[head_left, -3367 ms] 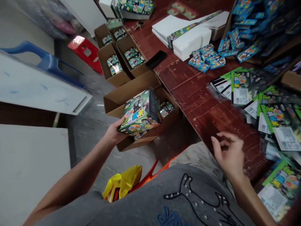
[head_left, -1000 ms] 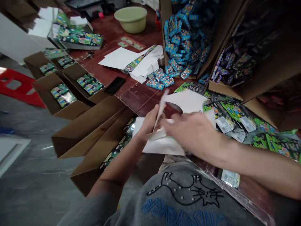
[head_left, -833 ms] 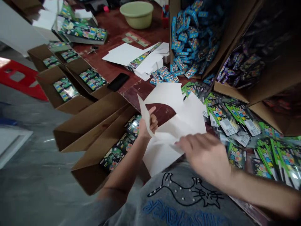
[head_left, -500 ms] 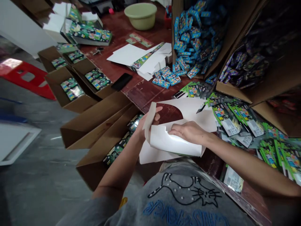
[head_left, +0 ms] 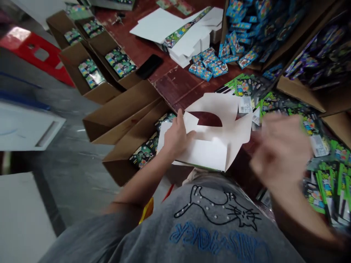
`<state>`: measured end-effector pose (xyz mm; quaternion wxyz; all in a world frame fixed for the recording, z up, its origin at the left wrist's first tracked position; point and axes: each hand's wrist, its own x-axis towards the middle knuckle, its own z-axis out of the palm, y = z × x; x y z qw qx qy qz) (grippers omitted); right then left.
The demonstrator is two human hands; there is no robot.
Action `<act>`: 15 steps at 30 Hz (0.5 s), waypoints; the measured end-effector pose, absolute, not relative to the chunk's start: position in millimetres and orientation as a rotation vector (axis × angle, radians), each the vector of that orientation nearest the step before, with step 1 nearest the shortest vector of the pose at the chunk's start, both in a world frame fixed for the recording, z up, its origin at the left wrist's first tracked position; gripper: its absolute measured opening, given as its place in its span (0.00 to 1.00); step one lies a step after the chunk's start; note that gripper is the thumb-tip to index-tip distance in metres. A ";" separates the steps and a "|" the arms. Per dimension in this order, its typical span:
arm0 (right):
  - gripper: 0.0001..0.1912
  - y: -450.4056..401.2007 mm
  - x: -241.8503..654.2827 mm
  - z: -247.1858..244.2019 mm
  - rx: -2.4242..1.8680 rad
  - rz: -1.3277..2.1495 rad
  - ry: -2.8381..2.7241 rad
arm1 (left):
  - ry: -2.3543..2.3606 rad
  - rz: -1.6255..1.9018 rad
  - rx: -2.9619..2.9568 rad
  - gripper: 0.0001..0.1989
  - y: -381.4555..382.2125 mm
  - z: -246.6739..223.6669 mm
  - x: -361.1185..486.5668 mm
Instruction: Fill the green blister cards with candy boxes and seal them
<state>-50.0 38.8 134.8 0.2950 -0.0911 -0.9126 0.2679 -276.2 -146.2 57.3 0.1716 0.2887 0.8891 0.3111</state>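
A white, partly folded cardboard display box (head_left: 205, 151) with a curved cutout lies at the table's front edge, in front of my body. My left hand (head_left: 178, 135) grips its left end, thumb on the inner side and fingers at the flap. To the right of the box, off it, my right hand (head_left: 282, 149) is smeared by motion, so its fingers cannot be made out. Beneath and beyond that hand lie green-and-black printed packets (head_left: 326, 186) in loose piles.
Cartons (head_left: 123, 106) holding printed boxes stand along the left table edge. A black phone (head_left: 149, 66), flat white printed card (head_left: 153, 27) and small blue packets (head_left: 210, 64) lie further back. Cardboard boxes of blue and purple packets (head_left: 307, 60) stand at right. A red stool (head_left: 35, 53) is on the floor.
My right hand has let go of the box and moved right, over the packets. My left hand has shifted onto the box's left flap, which now lies flatter. The view has tilted down.
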 end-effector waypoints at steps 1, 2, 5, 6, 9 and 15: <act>0.27 56.5 -37.8 126.5 -0.360 0.748 -2.388 | 2.489 0.915 0.830 0.52 -147.2 56.0 -276.4; 0.32 72.3 -28.8 114.7 -0.513 0.860 -2.332 | 2.426 0.976 0.851 0.50 -147.7 55.2 -277.1; 0.59 94.5 -24.3 69.1 -0.552 1.348 -2.407 | 2.143 1.152 0.914 0.46 -145.6 57.7 -279.9; 0.66 92.6 -29.6 54.9 -0.520 1.453 -2.415 | 2.054 1.187 0.938 0.45 -144.2 60.4 -280.2; 0.64 72.8 -51.5 30.5 -0.557 1.448 -2.388 | 1.852 1.293 0.993 0.41 -141.1 70.2 -278.0; 0.39 62.9 -57.8 57.1 -0.292 0.948 -2.711 | 1.818 1.386 0.789 0.41 -138.9 70.4 -278.5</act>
